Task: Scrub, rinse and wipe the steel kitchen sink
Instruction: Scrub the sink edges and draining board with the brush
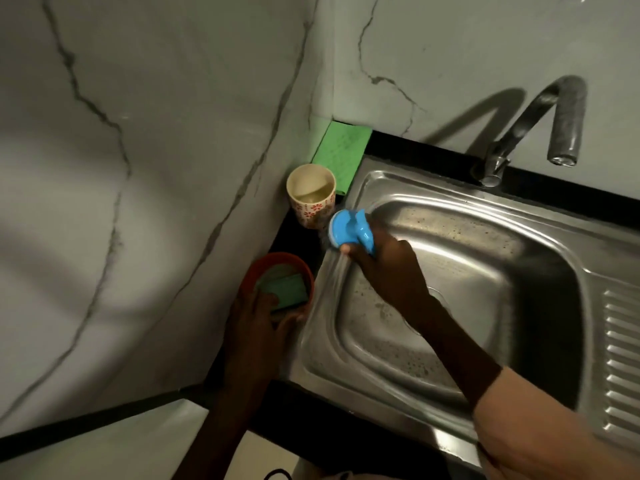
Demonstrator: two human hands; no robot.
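beside marble walls (156,168), steel sink (485,271) sits in black counter (433,143).

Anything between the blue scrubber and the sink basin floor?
Nothing visible. The right hand grips the blue scrubber at the sink rim's left edge; the basin beside it lies open. The cup and red bowl sit outside on the counter.

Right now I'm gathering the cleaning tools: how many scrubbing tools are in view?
2. A blue scrubber in the right hand at the sink's left rim, and a green sponge in the red bowl under the left hand. Others may be hidden.
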